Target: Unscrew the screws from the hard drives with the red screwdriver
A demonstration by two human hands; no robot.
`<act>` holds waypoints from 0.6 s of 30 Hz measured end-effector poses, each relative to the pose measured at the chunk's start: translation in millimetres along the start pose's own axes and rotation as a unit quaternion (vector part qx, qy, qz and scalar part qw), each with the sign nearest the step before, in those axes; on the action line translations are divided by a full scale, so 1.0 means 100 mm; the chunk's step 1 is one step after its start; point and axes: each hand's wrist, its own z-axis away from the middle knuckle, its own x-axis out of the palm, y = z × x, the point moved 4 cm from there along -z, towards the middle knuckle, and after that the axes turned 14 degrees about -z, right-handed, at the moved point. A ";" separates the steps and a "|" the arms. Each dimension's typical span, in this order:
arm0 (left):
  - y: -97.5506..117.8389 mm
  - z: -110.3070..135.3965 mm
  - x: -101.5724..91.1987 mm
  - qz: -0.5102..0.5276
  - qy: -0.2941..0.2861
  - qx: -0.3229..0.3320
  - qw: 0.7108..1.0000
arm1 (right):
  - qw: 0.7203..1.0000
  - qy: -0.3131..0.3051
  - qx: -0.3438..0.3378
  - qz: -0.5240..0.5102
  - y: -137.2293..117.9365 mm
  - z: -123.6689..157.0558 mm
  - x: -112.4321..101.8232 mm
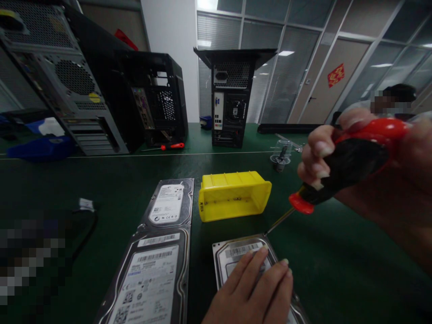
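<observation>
My right hand (364,180) is wrapped round a black and red screwdriver (340,173), its thin shaft slanting down to the far right corner of a silver hard drive (236,252). My left hand (253,288) lies flat on that drive, fingers stretched out over its label. A yellow plastic bin (232,194) lies on its side just beyond the drive. Left of it, two more hard drives lie end to end, a far one (170,202) and a near one (151,279).
The green table (337,270) carries three open black computer cases (232,96) along its far side. A second red screwdriver (173,146) lies by the middle case. A small clear cup (281,155) stands beyond the bin. A black cable (86,222) lies at left. A person sits at far right.
</observation>
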 end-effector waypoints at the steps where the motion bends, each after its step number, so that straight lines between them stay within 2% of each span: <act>1: 0.00 0.00 0.00 0.000 0.002 0.000 1.000 | 1.000 -0.006 0.002 -0.002 0.00 0.00 0.01; 8: 0.00 0.00 -0.02 0.001 0.006 -0.011 1.000 | 0.997 -0.024 -0.061 0.031 0.00 -0.01 0.04; 18: 0.01 0.01 -0.01 -0.004 -0.003 -0.002 1.000 | 0.997 -0.042 -0.048 0.046 -0.03 -0.02 0.08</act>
